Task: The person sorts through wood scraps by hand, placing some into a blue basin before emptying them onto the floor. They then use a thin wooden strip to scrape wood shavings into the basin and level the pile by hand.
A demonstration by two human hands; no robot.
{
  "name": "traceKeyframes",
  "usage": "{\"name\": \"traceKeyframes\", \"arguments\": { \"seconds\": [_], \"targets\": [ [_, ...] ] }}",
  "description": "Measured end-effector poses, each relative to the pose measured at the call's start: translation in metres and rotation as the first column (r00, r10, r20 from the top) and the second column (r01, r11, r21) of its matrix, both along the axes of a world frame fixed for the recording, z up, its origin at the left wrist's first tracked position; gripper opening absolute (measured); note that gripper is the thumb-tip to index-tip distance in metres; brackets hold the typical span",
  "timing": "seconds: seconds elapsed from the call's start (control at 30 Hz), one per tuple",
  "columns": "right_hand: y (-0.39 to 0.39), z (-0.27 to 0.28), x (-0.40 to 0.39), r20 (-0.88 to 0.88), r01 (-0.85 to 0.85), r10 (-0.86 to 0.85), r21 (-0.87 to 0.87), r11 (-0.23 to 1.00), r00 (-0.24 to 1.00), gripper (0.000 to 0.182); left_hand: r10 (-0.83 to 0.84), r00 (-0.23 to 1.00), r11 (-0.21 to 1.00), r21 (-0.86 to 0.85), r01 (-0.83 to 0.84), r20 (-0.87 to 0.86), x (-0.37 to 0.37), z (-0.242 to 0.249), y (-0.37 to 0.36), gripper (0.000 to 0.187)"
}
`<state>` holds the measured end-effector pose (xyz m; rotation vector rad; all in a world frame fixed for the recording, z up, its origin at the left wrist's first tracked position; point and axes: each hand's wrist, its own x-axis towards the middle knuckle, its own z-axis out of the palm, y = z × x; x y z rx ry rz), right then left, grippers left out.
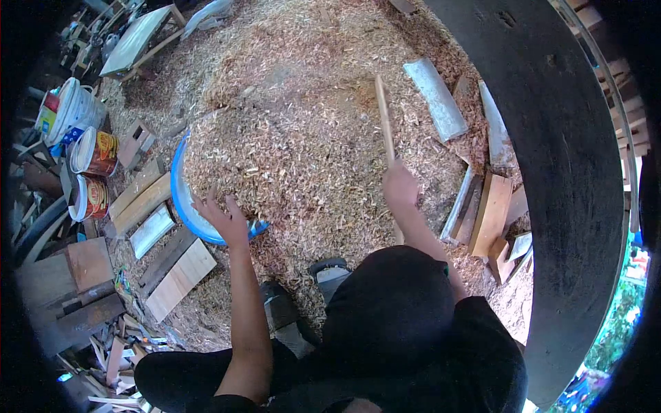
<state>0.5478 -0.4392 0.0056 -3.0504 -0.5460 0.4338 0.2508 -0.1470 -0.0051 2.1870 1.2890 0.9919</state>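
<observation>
My left hand [226,219] is over the near rim of a blue-rimmed basin [180,196], fingers spread, with nothing visible in it. Wood shavings [296,138] fill the basin and spill over its right side, so much of the rim is hidden. My right hand [401,187] is wrapped around a narrow strip of wood [384,113]. The strip's far end points away from me over the shavings, and a short piece of it shows below my fist.
Wood offcuts [182,281] lie at the left, near several white buckets [95,153]. More blocks [490,213] and pale boards [436,100] lie at the right, beside a large dark beam [558,172]. A low table [141,41] stands at the far left.
</observation>
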Motion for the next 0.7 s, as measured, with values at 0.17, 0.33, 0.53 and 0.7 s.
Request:
{"name": "traceKeyframes", "arguments": {
  "seconds": [0.17, 0.33, 0.53, 0.7],
  "targets": [
    [0.030, -0.020, -0.033, -0.121, 0.073, -0.059, 0.112, 0.991, 0.991, 0.019, -0.058, 0.997, 0.997, 0.046, 0.055, 0.060, 0.008, -0.008, 0.001, 0.048],
    [0.046, -0.004, -0.059, -0.118, -0.186, 0.199, 0.110, 0.976, 0.973, 0.023, -0.061, 0.998, 0.996, 0.067, 0.060, 0.019, 0.019, -0.004, -0.003, 0.049],
    [0.006, -0.005, -0.026, 0.005, -0.081, 0.081, 0.134, 0.988, 0.997, 0.027, -0.064, 0.996, 0.997, 0.049, 0.067, -0.058, 0.002, -0.006, 0.001, 0.051],
    [0.026, -0.014, -0.040, -0.084, -0.086, 0.091, 0.061, 0.994, 0.992, 0.027, 0.290, 0.937, 0.955, 0.122, -0.270, -0.194, -0.045, -0.038, 0.031, 0.061]
  ]
}}
